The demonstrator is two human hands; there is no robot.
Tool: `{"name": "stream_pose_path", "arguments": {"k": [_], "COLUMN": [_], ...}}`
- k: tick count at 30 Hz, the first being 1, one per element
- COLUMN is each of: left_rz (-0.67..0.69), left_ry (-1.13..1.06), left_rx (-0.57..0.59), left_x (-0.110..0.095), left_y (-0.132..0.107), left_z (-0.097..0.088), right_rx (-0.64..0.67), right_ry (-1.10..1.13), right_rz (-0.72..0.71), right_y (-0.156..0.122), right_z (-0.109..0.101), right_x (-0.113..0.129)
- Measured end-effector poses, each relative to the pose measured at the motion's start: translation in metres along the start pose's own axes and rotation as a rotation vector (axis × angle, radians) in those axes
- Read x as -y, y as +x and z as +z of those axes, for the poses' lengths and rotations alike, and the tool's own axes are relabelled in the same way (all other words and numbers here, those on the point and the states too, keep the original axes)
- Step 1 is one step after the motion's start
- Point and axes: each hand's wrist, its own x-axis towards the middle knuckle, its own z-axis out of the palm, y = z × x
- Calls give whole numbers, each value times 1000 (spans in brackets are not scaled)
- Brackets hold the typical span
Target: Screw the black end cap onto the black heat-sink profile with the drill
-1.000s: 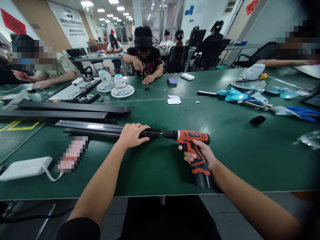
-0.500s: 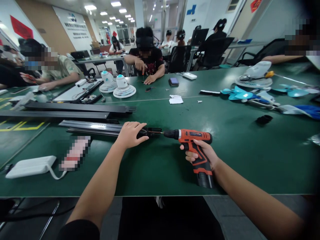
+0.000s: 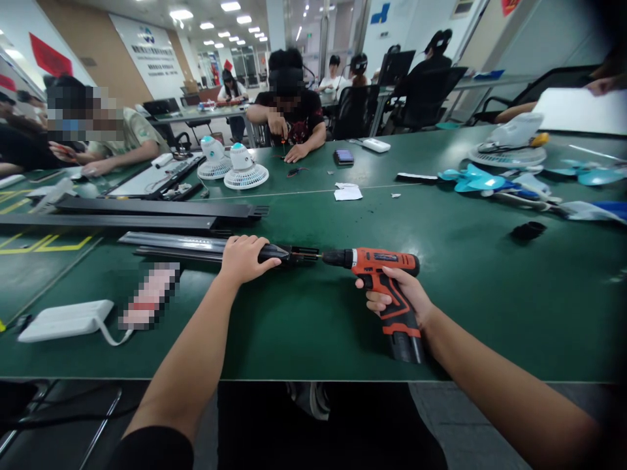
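My left hand [image 3: 243, 258] is closed over the right end of a long black rail [image 3: 181, 247] lying on the green table [image 3: 313, 326]. An orange and black cordless drill [image 3: 386, 287] is gripped by its handle in my right hand [image 3: 399, 297]. The drill's bit points left and meets the rail's black end piece [image 3: 298, 254] just past my left fingers. Both forearms reach in from the near edge.
Two more long black rails [image 3: 132, 212] lie behind. A white power bank [image 3: 63, 320] with a cable sits near left. Two small white fans [image 3: 235, 168], paper scraps [image 3: 347, 192], blue fan blades [image 3: 475, 179] and a black cap [image 3: 526, 230] lie further off. Other people sit across and left.
My left hand has slid a little left along the rail, baring more of its end piece. The drill stays against the rail's end. The view has shifted slightly.
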Motion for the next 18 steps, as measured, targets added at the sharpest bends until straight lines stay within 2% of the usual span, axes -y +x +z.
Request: {"name": "stream_pose_path", "arguments": {"k": [9, 18], "left_rz": [-11, -10], "left_ry": [15, -16], "left_rx": [-4, -12], "left_x": [-2, -5], "left_y": [0, -1], "left_z": [1, 3], "right_rx": [12, -102], "right_ry": [-38, 15], "right_rz": [-5, -101], "right_y": [0, -2], "right_z": [-1, 6], "right_x": [6, 3]}}
